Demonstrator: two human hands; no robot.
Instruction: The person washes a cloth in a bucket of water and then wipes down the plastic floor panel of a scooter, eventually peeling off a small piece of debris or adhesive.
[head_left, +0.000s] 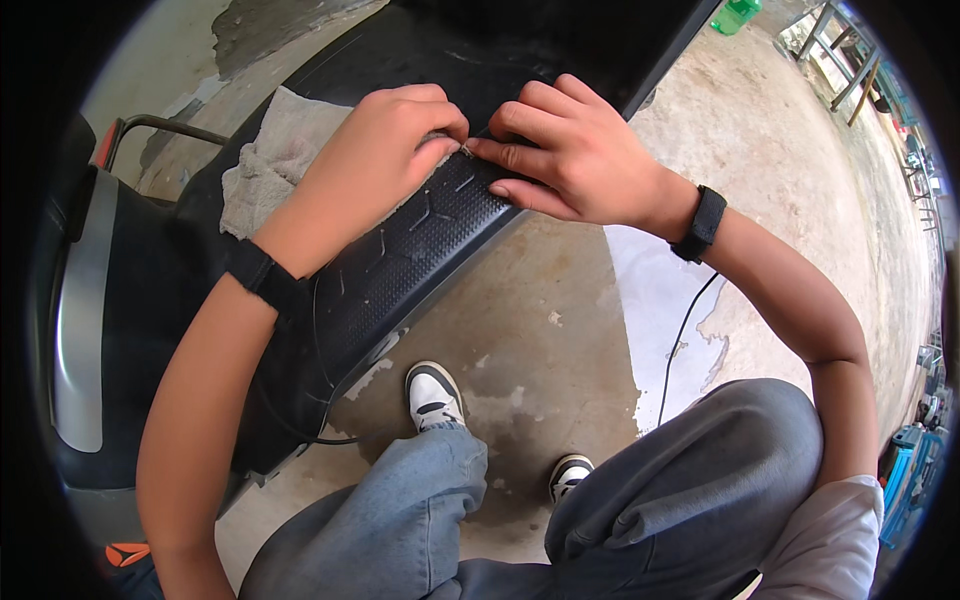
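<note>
A black motor scooter's textured plastic footboard (420, 225) lies under both hands. My left hand (390, 150) pinches a edge of greyish cloth between thumb and fingers at the footboard's inner edge. The bulk of that grey cloth (277, 157) lies crumpled to the left of the hand, partly behind the wrist. My right hand (555, 154) has its index fingertip against the cloth's edge close to the left fingertips, with the thumb apart over the textured surface and the other fingers curled. Whether it grips the cloth cannot be told.
A metal side bar (169, 127) and a silver trim panel (86, 315) are on the scooter's left. A black cable (679, 349) runs over the partly wet concrete floor (525, 315). A green plastic container (735, 15) and metal racks (855, 67) stand at the upper right.
</note>
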